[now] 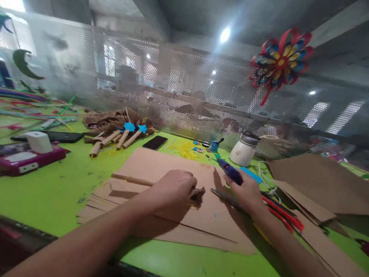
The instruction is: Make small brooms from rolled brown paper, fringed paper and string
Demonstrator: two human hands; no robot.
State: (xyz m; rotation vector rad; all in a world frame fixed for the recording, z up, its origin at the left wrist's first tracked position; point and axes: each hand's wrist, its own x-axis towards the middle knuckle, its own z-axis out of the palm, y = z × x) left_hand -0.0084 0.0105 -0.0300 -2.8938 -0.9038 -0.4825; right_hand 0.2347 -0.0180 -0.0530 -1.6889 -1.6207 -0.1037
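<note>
My left hand (176, 186) is closed around a pleated bundle of brown paper (199, 197), its folded edges poking out past the fingers. Just left of that hand, a thin rolled paper stick (131, 180) lies on a large brown paper sheet (159, 158). My right hand (247, 191) grips a dark blue glue gun (232, 172), its nozzle pointing up and to the left, apart from the bundle. Under my right wrist lie red-handled scissors (286, 214), blades toward the bundle. Narrow cut paper strips (93, 210) sit at the sheet's left edge.
Pleated paper pieces with rolled handles and blue flowers (129, 127) are piled at the back left. Behind the sheet are a phone (155, 142), yellow shreds (187, 150), a blue jar (213, 146) and a white flask (243, 150). A purple power strip (50, 157) stands left; folded brown paper (322, 183) right.
</note>
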